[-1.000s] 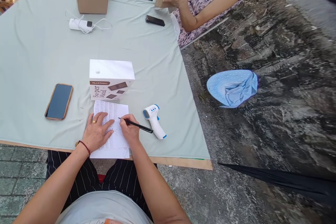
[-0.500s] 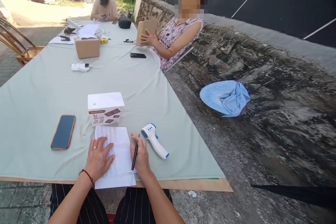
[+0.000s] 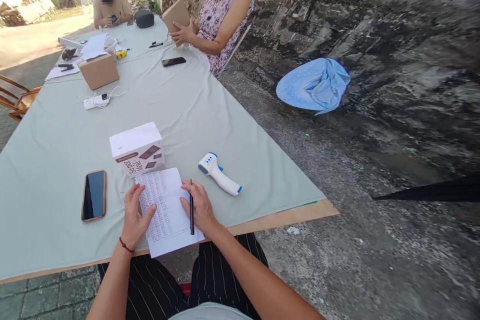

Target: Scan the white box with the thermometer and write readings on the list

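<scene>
Sheets of paper point(image 3: 167, 210) covered in rows of small writing lie at the table's near edge. My left hand point(image 3: 135, 217) is at their left edge, fingers apart, holding nothing. On the right side of the sheets, my right hand point(image 3: 198, 207) holds a black pen point(image 3: 192, 210), which points down along the paper. Just beyond the papers stands a white box point(image 3: 137, 147) with brown printing. A white and blue infrared thermometer point(image 3: 219, 174) lies to the right of my right hand. To the left of my left hand rests a phone point(image 3: 93, 195) in a brown case.
Farther along the cloth-covered table point(image 3: 150, 105) are a white power strip point(image 3: 96, 102) with a cord, a cardboard box point(image 3: 99, 71) and a black phone point(image 3: 173, 61). One person point(image 3: 225, 20) at the right side holds a carton; another point(image 3: 112, 7) sits at the far end. A blue hat point(image 3: 315, 85) lies by the stone wall.
The view has turned to the right and down. My left hand has slid from the top of the papers to their left edge. The pen stays in my right hand.
</scene>
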Motion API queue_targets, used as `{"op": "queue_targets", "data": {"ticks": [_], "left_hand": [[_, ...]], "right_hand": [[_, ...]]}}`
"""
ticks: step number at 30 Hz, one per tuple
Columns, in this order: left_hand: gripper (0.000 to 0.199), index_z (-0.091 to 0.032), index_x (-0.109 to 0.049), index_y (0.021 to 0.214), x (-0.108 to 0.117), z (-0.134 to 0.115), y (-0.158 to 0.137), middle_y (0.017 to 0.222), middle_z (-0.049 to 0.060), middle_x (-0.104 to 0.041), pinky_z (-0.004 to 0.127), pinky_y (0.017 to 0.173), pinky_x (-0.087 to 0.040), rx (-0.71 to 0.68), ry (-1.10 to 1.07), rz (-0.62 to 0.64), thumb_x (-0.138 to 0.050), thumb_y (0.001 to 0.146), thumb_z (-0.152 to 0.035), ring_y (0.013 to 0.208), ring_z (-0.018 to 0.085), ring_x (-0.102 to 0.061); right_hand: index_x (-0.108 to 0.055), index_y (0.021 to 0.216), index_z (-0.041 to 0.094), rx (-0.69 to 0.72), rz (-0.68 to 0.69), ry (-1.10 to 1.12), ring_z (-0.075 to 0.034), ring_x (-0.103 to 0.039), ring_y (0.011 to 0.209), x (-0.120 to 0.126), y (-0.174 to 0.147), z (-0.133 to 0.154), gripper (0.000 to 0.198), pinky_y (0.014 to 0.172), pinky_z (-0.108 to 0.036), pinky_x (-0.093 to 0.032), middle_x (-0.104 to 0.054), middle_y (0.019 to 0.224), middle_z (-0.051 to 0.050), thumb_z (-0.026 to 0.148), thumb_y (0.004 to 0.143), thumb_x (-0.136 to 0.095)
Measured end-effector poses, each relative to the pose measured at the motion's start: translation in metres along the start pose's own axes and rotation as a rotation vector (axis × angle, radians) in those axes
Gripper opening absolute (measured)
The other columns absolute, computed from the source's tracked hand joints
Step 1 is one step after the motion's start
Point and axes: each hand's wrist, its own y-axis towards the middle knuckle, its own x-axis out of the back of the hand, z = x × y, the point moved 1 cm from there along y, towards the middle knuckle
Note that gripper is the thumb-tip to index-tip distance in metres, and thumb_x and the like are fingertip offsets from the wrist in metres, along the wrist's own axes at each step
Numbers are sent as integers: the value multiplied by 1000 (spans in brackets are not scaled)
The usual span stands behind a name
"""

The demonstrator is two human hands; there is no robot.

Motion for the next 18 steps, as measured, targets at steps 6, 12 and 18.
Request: {"op": "queue_targets", "data": {"ticks": [6, 12, 18], "left_hand": [[42, -23, -50, 132, -8, 5, -3, 136, 15, -44, 52, 102, -49, -37, 56, -15, -54, 95, -41, 130, 31, -47], [44, -17, -54, 125, -16, -4, -13, 132, 18, -49, 54, 101, -48, -221, 318, 52, -58, 91, -43, 125, 34, -48], [94, -18, -53, 134, -21, -22, -36, 144, 23, -45, 68, 109, -32, -263, 485, 180, -66, 65, -80, 138, 47, -37]], "right_hand": [[-56, 113, 24, 30, -5, -25, -30, -55, 117, -1, 2, 0, 25, 96, -53, -50, -64, 123, -12, 18, 89, -53], [-56, 115, 25, 34, -18, -31, -32, -54, 119, -2, 1, -2, 29, 98, -55, -49, -64, 123, -11, 17, 87, -55], [-57, 116, 24, 24, -12, -16, -31, -54, 120, 0, -3, -1, 29, 100, -56, -49, -65, 124, -12, 18, 88, -54]]}}
